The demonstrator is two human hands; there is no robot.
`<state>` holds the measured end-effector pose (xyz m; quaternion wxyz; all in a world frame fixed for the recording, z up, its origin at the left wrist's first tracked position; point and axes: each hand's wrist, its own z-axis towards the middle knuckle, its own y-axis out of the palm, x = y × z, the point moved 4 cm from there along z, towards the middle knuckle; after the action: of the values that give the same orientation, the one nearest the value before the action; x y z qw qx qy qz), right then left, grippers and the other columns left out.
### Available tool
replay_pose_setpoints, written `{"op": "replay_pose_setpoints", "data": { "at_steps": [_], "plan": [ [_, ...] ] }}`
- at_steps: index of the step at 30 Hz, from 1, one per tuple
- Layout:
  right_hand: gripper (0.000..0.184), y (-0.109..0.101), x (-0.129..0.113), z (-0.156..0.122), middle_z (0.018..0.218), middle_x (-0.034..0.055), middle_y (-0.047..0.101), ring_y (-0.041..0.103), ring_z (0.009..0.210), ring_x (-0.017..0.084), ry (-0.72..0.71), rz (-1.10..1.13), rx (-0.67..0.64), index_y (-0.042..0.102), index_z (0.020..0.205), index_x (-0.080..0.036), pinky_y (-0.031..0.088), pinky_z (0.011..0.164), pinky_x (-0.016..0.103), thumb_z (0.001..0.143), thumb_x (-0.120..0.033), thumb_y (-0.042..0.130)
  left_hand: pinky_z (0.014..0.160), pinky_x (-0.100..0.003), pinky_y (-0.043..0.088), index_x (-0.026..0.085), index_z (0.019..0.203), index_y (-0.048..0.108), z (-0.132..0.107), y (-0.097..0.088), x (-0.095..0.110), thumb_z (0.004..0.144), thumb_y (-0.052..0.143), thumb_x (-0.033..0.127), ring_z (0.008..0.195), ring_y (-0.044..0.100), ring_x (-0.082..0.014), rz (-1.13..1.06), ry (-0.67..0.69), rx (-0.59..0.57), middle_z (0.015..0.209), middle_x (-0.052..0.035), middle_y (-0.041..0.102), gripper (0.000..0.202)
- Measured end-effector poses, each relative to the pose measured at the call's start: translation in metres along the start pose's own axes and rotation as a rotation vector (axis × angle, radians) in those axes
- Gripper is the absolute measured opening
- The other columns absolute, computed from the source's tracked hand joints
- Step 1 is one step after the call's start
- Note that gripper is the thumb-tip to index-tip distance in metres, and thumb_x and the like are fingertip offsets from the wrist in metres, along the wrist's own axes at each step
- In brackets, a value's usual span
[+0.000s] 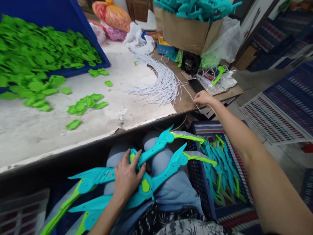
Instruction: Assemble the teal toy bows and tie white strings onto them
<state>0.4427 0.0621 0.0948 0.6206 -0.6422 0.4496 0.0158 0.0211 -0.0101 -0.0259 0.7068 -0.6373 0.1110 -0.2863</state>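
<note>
Two teal and green bow-shaped plastic toys (168,166) lie side by side across my lap. Each has a green pentagon at its middle and curved green tips with clear film along them. My left hand (128,178) rests on them near the pentagons, fingers spread. At the right end of the table my right hand (203,98) is closed, its fingertips pinched on what looks like a single white cord (197,106). A large bundle of white cords (162,81) lies just left of it. Beside that hand is a black phone-like slab (196,86).
A blue bin (102,58) spills green plastic pieces onto the white tabletop (117,107). Behind stands a cardboard box (183,32) heaped with teal parts, with a black fan (191,62) below. A crate at my right holds several teal and green toys (220,166).
</note>
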Motion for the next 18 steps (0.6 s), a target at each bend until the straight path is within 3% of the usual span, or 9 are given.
{"op": "replay_pose_setpoints", "data": {
  "at_steps": [3, 6, 9, 11, 14, 16, 18],
  "plan": [
    [0.012, -0.005, 0.028, -0.031, 0.045, -0.0032, 0.055, 0.049, 0.042, 0.007, 0.058, 0.323, -0.04, 0.065, 0.067, -0.011, 0.036, 0.039, 0.016, 0.059, -0.007, 0.073, 0.086, -0.053, 0.046, 0.012, 0.128, 0.059, 0.003, -0.003, -0.001, 0.088, 0.053, 0.042, 0.115, 0.05, -0.0416, -0.077, 0.08, 0.043, 0.134, -0.0257, 0.044, 0.05],
    [0.023, 0.001, 0.054, -0.073, 0.049, -0.0015, 0.059, 0.049, 0.042, 0.007, 0.063, 0.545, -0.234, 0.066, 0.067, -0.012, 0.035, 0.037, 0.015, 0.052, -0.016, 0.082, 0.096, -0.056, 0.041, 0.008, 0.123, 0.059, 0.002, -0.023, 0.007, 0.085, 0.057, 0.045, 0.122, 0.045, -0.0427, -0.192, 0.133, 0.141, 0.133, -0.0271, 0.045, 0.054],
    [0.034, 0.012, 0.089, -0.134, 0.053, -0.0001, 0.062, 0.055, 0.045, 0.009, 0.081, 0.674, -0.3, 0.064, 0.066, -0.014, 0.042, 0.04, 0.018, 0.048, -0.032, 0.087, 0.099, -0.049, 0.042, 0.013, 0.112, 0.064, -0.004, -0.046, 0.033, 0.085, 0.058, 0.038, 0.114, 0.054, -0.0329, -0.436, 0.143, 0.146, 0.121, -0.0196, 0.058, 0.037],
    [0.039, 0.021, 0.117, -0.18, 0.055, 0.0007, 0.063, 0.058, 0.048, 0.011, 0.118, 0.727, -0.188, 0.064, 0.068, -0.015, 0.047, 0.044, 0.021, 0.05, -0.041, 0.086, 0.093, -0.039, 0.048, 0.017, 0.105, 0.067, -0.009, -0.047, 0.066, 0.086, 0.057, 0.035, 0.101, 0.062, -0.025, -0.695, 0.182, -0.084, 0.107, -0.0126, 0.066, 0.028],
    [0.039, 0.036, 0.156, -0.244, 0.057, 0.0007, 0.065, 0.061, 0.052, 0.014, 0.185, 0.772, 0.086, 0.063, 0.069, -0.016, 0.051, 0.049, 0.024, 0.054, -0.046, 0.084, 0.082, -0.031, 0.051, 0.019, 0.098, 0.07, -0.024, -0.019, 0.128, 0.085, 0.055, 0.035, 0.092, 0.065, -0.0208, -1.025, 0.173, -0.675, 0.098, -0.0075, 0.071, 0.025],
    [0.036, 0.048, 0.175, -0.276, 0.058, 0.0006, 0.065, 0.062, 0.053, 0.014, 0.225, 0.772, 0.242, 0.064, 0.07, -0.017, 0.054, 0.053, 0.027, 0.057, -0.046, 0.081, 0.079, -0.029, 0.051, 0.018, 0.095, 0.071, -0.035, 0.009, 0.165, 0.082, 0.057, 0.031, 0.088, 0.065, -0.0202, -1.145, 0.034, -0.976, 0.094, -0.0062, 0.072, 0.023],
    [0.034, 0.058, 0.188, -0.295, 0.06, 0.0001, 0.065, 0.063, 0.055, 0.015, 0.253, 0.761, 0.38, 0.064, 0.072, -0.018, 0.056, 0.056, 0.029, 0.06, -0.045, 0.08, 0.073, -0.027, 0.051, 0.016, 0.095, 0.07, -0.041, 0.04, 0.193, 0.08, 0.059, 0.023, 0.078, 0.065, -0.0175, -1.25, -0.214, -1.132, 0.084, -0.0054, 0.072, 0.02]
  ]
}}
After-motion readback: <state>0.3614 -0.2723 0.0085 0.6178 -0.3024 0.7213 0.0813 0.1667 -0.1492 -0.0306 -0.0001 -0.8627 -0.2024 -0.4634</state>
